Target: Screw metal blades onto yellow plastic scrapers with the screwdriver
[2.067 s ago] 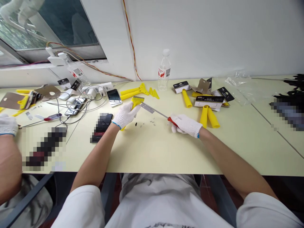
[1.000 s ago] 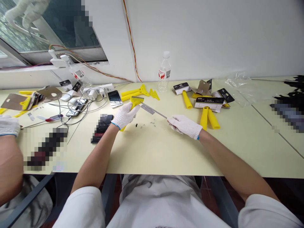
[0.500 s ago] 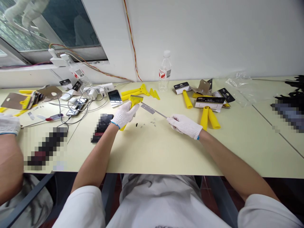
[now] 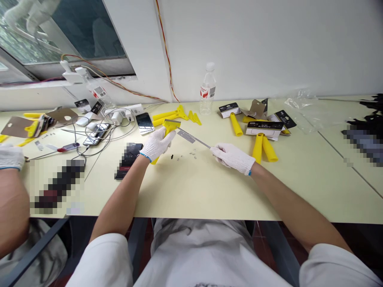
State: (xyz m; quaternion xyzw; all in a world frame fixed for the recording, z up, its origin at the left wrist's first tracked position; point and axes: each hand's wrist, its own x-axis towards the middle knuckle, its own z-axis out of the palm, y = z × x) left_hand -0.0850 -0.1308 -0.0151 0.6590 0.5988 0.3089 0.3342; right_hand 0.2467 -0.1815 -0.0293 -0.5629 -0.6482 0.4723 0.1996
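Note:
My left hand (image 4: 156, 144), in a white knit glove, grips a yellow plastic scraper (image 4: 170, 126) and holds it down on the pale yellow table (image 4: 194, 187). My right hand (image 4: 231, 157), also gloved, is closed on a screwdriver (image 4: 196, 140) whose thin metal shaft points left toward the scraper's head. The screwdriver's handle is hidden inside the glove. A flat metal blade (image 4: 186, 136) lies under the shaft. Several tiny screws (image 4: 191, 153) and a small black piece (image 4: 171, 157) lie on the table between my hands.
More yellow scrapers (image 4: 167, 115) lie behind my left hand; yellow handles (image 4: 263, 147) and packaging cards (image 4: 263, 126) sit right of centre. A water bottle (image 4: 207, 89) stands by the wall. Phones (image 4: 144, 122) and cables (image 4: 98, 133) crowd the left, where another person's gloved hand (image 4: 10, 157) rests.
My right hand has slid up over the screwdriver's red handle, which showed before and is now covered. The scraper and my left hand have hardly moved.

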